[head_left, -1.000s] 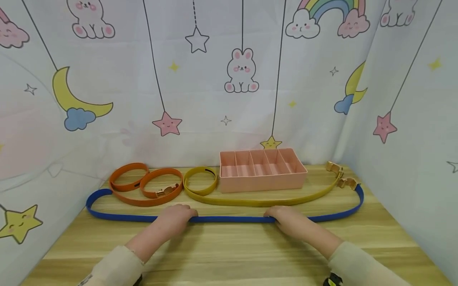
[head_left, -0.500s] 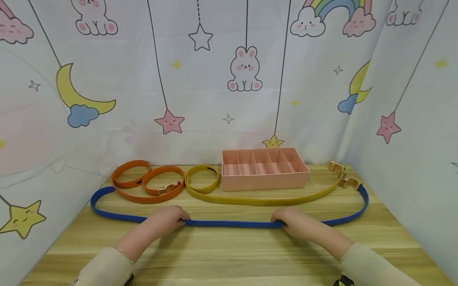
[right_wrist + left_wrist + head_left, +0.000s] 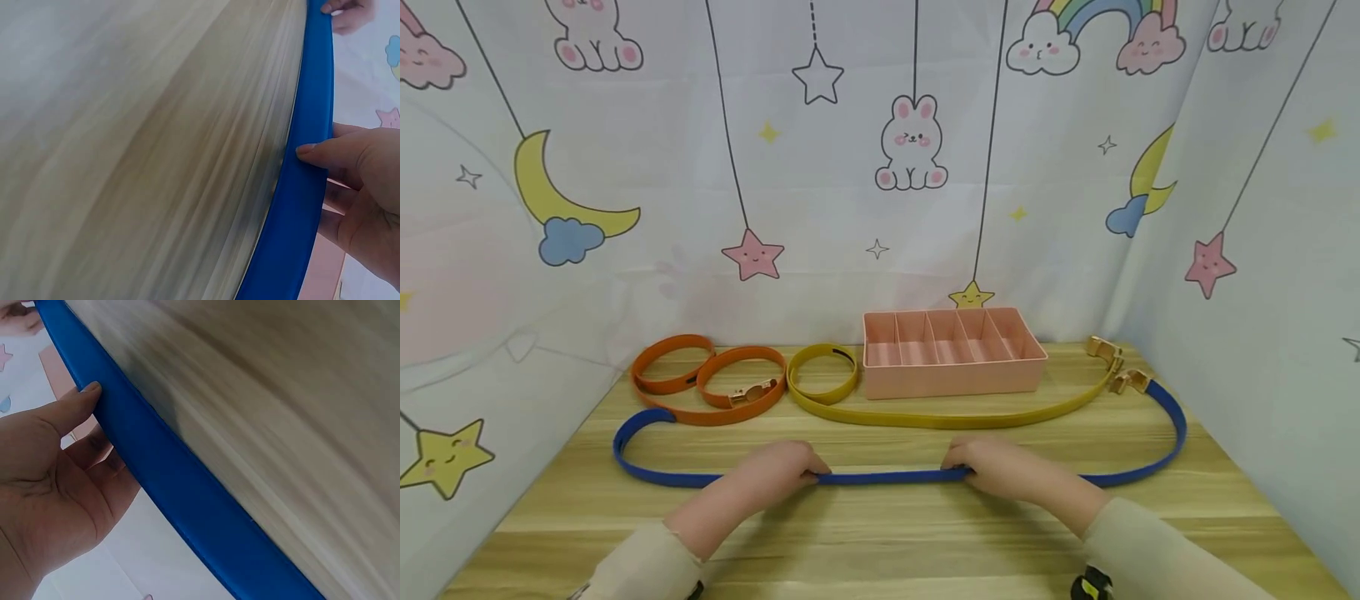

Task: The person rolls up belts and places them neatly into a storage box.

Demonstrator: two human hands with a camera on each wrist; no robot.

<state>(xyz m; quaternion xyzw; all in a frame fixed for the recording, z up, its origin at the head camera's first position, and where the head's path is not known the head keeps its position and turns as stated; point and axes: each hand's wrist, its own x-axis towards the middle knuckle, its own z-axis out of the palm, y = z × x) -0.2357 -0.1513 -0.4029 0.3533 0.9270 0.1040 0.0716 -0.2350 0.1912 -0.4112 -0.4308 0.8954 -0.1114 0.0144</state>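
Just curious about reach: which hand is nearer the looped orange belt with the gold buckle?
Left. The left hand is in front of the orange belt, slightly rightward; the right hand is much farther right.

Blue belt (image 3: 891,478), gap, yellow belt (image 3: 925,422) beyond

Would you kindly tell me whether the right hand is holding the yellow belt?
No, the right hand pinches the blue belt; the yellow belt lies behind.
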